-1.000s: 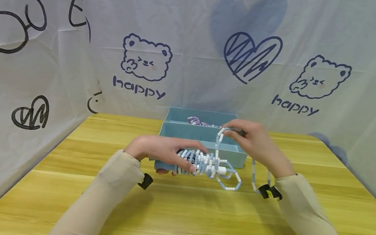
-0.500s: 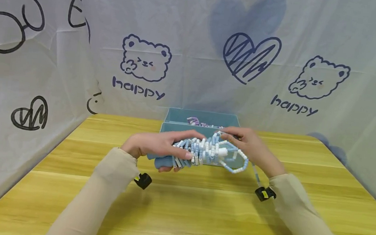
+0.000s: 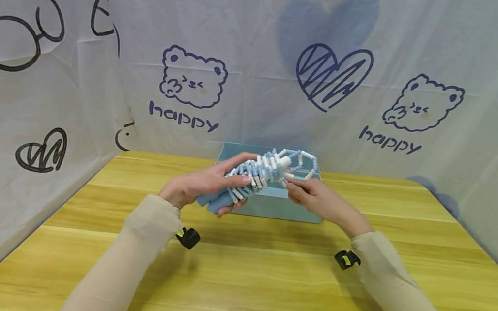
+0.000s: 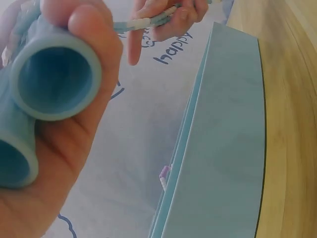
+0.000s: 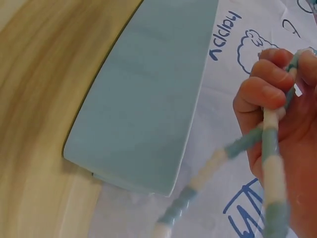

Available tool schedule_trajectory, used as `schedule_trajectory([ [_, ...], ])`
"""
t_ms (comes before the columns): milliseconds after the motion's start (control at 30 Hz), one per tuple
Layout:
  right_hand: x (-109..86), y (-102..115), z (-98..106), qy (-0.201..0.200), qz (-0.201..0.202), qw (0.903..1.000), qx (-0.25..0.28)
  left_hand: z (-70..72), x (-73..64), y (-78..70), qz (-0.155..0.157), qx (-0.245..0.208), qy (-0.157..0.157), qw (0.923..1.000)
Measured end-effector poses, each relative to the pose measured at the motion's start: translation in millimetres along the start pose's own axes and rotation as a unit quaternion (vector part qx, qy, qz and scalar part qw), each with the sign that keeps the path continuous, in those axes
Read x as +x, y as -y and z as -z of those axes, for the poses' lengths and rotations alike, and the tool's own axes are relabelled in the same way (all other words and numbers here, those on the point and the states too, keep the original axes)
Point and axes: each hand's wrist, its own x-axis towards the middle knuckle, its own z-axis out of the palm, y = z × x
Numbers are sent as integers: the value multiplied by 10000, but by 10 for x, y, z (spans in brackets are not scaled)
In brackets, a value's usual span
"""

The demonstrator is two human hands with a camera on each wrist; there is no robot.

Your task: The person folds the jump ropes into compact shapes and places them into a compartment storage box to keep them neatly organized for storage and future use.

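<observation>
In the head view, a beaded jump rope [image 3: 260, 173] in light blue and white is wound in a thick bundle about its handles. My left hand [image 3: 202, 182] grips the bundle and the blue handles [image 3: 219, 203], which slant up to the right. Two hollow handle ends [image 4: 94, 82] face the left wrist camera. At the bundle's right end my right hand [image 3: 322, 201] pinches the rope, and a loose loop stands out above it. Two strands of rope [image 5: 275, 178] hang from the curled right fingers in the right wrist view.
Behind the hands, a light blue box [image 3: 277, 212] stands on the wooden table [image 3: 256, 279], partly hidden by them. A purple and white beaded piece [image 4: 164, 176] shows at its rim in the left wrist view. A drawn-on white cloth [image 3: 258, 97] hangs behind.
Both hands have moved the bundle upward and tilted its right end up. The right hand has gone from above the bundle's end to below the loose loop.
</observation>
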Motion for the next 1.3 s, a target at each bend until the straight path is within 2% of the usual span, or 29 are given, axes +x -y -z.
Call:
schedule_trajectory([
  [333, -11, -40, -61, 323, -164, 9988, 340, 32, -23, -21, -225, -264, -482, 9982],
  [500, -28, -64, -56, 422, -76, 9986, 319, 56, -28, -35, -216, -250, -634, 9974],
  [633, -50, -63, -41, 627, -186, 9973, 326, 77, -21, -29, -192, -277, -852, 9958],
  [900, -68, -6, -29, 1080, -283, 9931, 363, 115, -19, -21, -84, -249, -1456, 9890],
  [1100, -81, 26, -21, 1239, -277, 9915, 280, 115, -12, -10, 64, -95, -1805, 9835],
  [1300, -124, 121, 59, 1404, -320, 9891, 321, 114, -1, 10, 379, 397, -2094, 9763],
])
